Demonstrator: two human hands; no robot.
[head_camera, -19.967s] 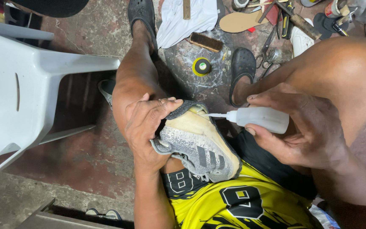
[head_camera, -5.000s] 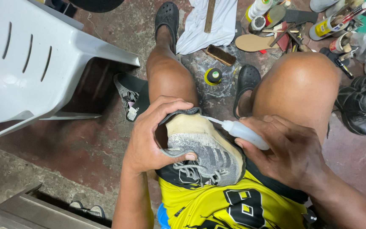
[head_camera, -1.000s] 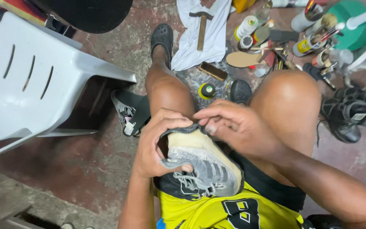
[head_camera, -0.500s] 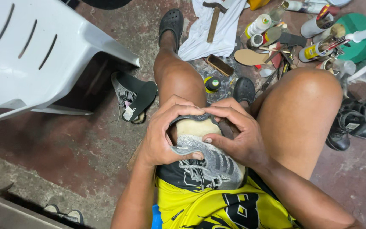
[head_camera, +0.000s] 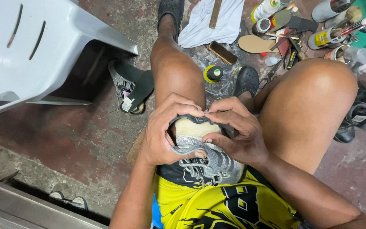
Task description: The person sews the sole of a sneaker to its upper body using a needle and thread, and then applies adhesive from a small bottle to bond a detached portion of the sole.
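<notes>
Fingers of left hand [head_camera: 162, 135] and right hand [head_camera: 234, 131] curl tightly around grey sneaker [head_camera: 206, 159], pressing its sole edge.

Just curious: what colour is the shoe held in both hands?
Grey knit shoe with a pale cream sole, seen from the head view.

Soft, even light from above, sharp focus throughout, slight wide-angle stretching at the edges, faint shadows.

Grey knit sneaker [head_camera: 204, 159] with cream sole at centre, yellow-and-black patterned shirt [head_camera: 225, 203] below, white plastic chair [head_camera: 39, 46] upper left, reddish-brown stained floor [head_camera: 64, 140]
</notes>
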